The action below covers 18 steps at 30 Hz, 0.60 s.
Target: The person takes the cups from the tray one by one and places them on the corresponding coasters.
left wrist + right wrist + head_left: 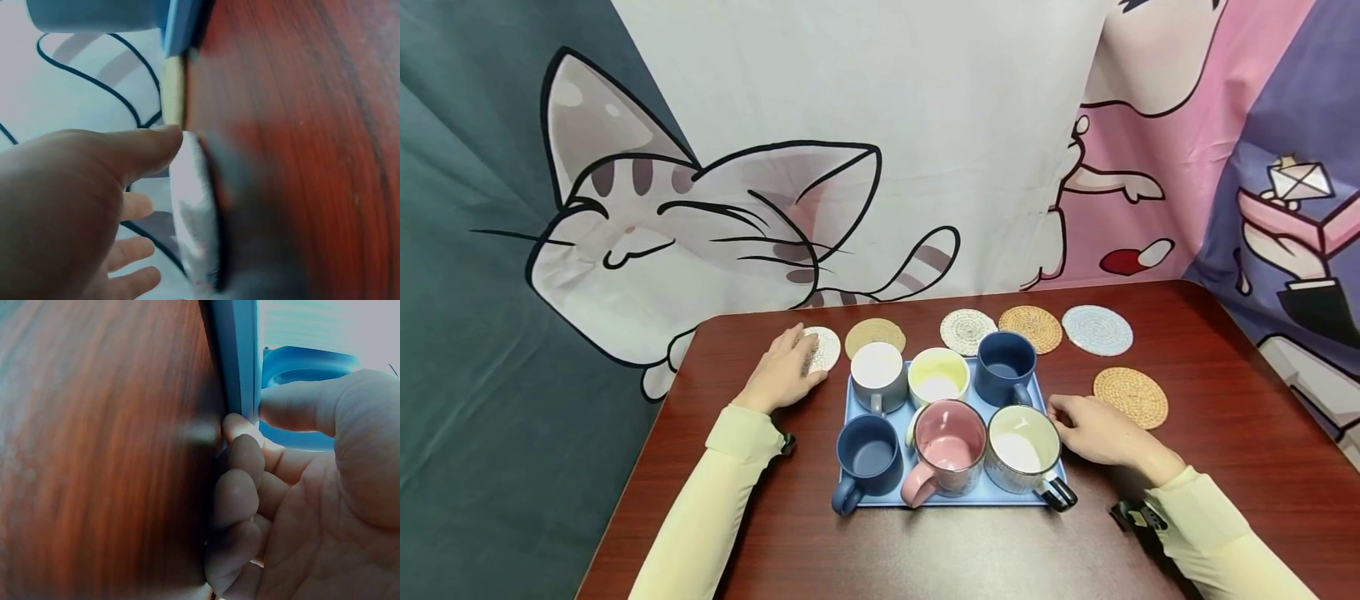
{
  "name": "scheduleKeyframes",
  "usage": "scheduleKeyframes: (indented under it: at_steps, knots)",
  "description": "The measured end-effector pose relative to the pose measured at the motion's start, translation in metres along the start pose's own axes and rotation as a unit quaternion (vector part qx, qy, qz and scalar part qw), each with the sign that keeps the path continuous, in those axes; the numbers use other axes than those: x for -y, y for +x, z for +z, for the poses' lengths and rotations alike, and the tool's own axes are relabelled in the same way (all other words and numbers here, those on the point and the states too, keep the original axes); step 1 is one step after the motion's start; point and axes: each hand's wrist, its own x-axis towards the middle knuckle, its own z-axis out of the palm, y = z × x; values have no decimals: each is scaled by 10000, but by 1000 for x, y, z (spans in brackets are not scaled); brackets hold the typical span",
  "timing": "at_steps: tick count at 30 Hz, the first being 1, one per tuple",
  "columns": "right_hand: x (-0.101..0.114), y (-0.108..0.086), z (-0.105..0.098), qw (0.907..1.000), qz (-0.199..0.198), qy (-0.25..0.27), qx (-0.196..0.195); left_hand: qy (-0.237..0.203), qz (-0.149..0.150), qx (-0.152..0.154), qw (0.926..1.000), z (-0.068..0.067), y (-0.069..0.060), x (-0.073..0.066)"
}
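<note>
A light blue tray carries several mugs: a grey-white one, a yellow-lined one, a navy one, a dark blue one, a pink one and a cream one with a black handle. My right hand pinches the tray's right edge, thumb above and curled fingers beneath. Over the white round coaster left of the tray is my left hand, fingers loosely spread. Its thumb is by the coaster's edge in the left wrist view; contact is unclear.
Behind the tray lie a tan coaster, a speckled white one, an orange-tan one and a pale blue one. Another woven coaster is right of the tray. A cartoon-printed cloth hangs behind the dark red table.
</note>
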Motion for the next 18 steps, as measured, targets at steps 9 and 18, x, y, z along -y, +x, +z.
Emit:
scheduleKeyframes:
  at_steps: [9,18]
  knots:
    - [1,0,-1,10000,-3,25,17,385,565,-889,9937,-13,-36,-7]
    - [1,0,-1,10000,15,36,36,537,803,-1134,9888,-15,-77,-27]
